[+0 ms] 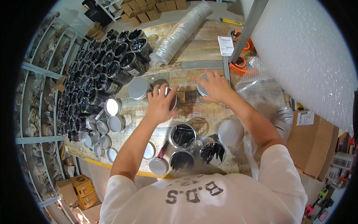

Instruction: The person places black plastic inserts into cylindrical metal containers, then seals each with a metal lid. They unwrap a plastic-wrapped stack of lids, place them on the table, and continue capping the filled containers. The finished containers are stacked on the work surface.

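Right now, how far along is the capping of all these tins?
Some looks done: a cluster of lidded tins sits at the left edge. In hand: the left hand presses a lid on a tin, and the right hand grips another tin. Left: three open tins nearby and many open jars at the back.
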The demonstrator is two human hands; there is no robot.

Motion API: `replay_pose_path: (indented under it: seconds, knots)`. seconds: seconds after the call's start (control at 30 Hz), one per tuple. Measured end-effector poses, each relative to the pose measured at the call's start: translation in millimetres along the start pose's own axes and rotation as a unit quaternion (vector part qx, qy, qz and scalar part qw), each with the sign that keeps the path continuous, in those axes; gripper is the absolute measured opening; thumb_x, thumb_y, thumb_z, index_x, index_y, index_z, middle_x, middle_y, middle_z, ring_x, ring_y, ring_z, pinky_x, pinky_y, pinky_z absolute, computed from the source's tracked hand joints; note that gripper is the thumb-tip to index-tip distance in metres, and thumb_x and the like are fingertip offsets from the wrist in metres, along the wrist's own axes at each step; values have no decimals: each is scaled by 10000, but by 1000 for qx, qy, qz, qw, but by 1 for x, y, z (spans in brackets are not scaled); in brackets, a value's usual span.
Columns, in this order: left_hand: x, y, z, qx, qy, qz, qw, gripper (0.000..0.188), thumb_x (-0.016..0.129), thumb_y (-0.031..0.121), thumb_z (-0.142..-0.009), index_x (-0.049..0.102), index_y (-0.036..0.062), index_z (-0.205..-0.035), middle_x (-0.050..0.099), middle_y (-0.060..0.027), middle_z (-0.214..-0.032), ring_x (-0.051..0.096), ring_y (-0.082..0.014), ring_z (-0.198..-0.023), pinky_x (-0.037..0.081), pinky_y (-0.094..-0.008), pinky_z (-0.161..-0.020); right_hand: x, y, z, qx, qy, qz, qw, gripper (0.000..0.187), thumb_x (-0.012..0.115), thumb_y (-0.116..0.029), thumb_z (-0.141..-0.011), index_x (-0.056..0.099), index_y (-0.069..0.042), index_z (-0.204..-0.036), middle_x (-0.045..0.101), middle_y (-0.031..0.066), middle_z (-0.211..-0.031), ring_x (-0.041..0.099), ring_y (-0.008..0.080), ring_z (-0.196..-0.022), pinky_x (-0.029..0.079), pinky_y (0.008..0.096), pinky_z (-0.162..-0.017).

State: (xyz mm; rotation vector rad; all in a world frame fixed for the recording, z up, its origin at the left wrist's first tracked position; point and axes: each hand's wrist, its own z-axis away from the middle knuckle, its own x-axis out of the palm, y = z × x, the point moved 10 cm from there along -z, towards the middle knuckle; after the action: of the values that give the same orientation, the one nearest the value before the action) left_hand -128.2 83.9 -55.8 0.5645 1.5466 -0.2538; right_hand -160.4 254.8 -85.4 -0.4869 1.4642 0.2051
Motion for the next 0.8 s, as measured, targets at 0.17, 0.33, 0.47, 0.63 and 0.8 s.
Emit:
replay_pose_path:
  seconds: [0.17, 0.33, 0.47, 0.63, 0.8]
  knots:
    - [-12, -35, -11, -8, 30, 105, 994, 853, 748, 244, -700, 377, 190, -1466, 450, -203, -1309, 424, -394, -1235, 355, -553, -990, 4, 4, -4, 15, 40, -48, 998, 845, 791, -422, -660, 433, -359, -1423, 392, 146, -1415, 393, 391, -1265, 460, 585, -933]
    - [-37, -92, 28, -147, 249, 832, 473, 610, 619, 223, -746, 487, 108, -1330, 472, -262, -1295, 494, -512, -1204, 416, -626, -1022, -8, 1, -1, 62, -14, -3, 998, 899, 798, -477, -649, 411, -319, -1445, 344, 177, -1469, 288, 446, -1363, 298, 615, -1087]
    - [-14, -63, 47, -103, 224, 926, 286, 587, 556, 283, -771, 438, 136, -1327, 512, -227, -1321, 530, -469, -1179, 430, -612, -1026, -69, -83, 0, -117, 137, -114, 977, 1018, 834, -542, -605, 395, -205, -1460, 240, 181, -1558, 157, 465, -1442, 165, 639, -1141]
    - [-15, -36, 39, -165, 161, 885, 404, 586, 533, 300, -888, 417, 67, -1413, 490, -175, -1377, 515, -320, -1249, 452, -435, -1028, -83, -170, -17, -273, 105, -247, 924, 913, 830, -474, -662, 440, -163, -1427, 325, 241, -1467, 361, 455, -1316, 334, 562, -1073]
    - [8, -85, 53, -232, 222, 448, 834, 405, 447, 227, -999, 521, 7, -1331, 480, -191, -1372, 487, -322, -1253, 408, -402, -1033, -32, -157, -46, -242, 91, -124, 958, 869, 811, -373, -683, 431, -154, -1433, 345, 248, -1432, 393, 458, -1279, 364, 529, -1065]
